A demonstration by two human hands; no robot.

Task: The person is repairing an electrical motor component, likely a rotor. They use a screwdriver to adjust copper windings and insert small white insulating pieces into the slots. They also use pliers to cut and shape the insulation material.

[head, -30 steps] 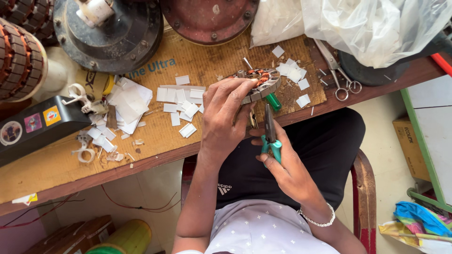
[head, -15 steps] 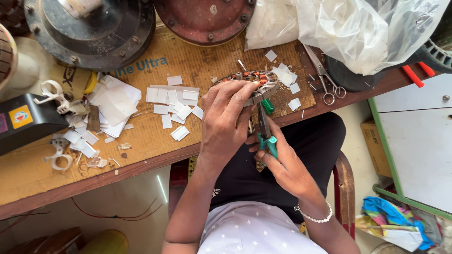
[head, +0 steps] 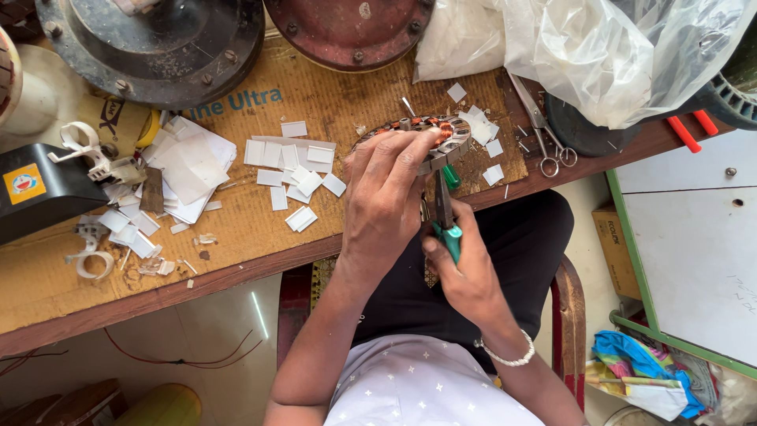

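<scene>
Left hand on stator, right hand gripping pliers

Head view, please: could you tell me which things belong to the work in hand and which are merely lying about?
In hand:
left hand on the wound stator ring
right hand gripping green-handled pliers

Lying about:
scissors
white paper slips
plastic bags
black box

paper slips left of stator, scissors right
</scene>
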